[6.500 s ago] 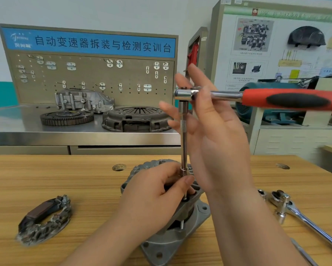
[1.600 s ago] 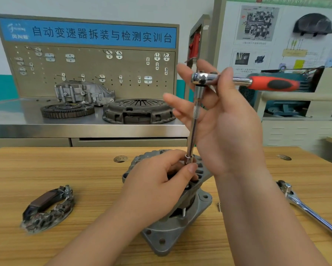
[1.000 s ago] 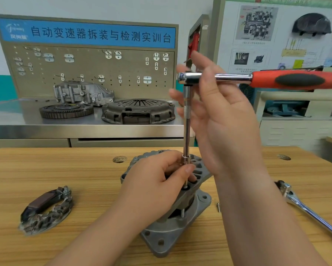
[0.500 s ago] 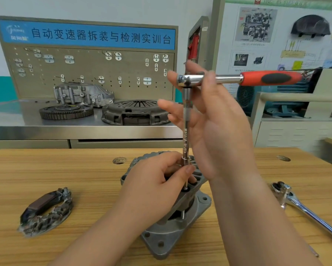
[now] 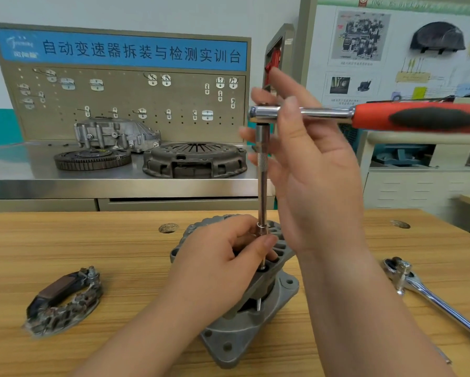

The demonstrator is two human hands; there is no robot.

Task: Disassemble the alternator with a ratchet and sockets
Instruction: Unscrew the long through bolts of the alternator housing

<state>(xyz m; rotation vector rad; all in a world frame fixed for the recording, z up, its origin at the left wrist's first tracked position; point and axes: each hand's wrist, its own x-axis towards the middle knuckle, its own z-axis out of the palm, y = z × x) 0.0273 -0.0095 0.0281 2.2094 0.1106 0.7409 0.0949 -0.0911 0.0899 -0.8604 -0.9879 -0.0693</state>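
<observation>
Ratchet (image 5: 323, 112) handle has swung nearer the camera, above the alternator (image 5: 244, 333) at the centre of the bench (image 5: 92, 240).
Left hand (image 5: 223, 268) pinches extension bar (image 5: 262, 191) at the bolt; right hand (image 5: 318, 180) pinches ratchet head, other fingers spread. Keep bar plumb, press down, short strokes.

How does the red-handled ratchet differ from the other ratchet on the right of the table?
The red ratchet is held level in the air by the right hand; the chrome ratchet lies untouched on the table. The red ratchet drives a long extension down to the alternator; the chrome ratchet bears only a short piece. Both heads are shiny metal.
</observation>
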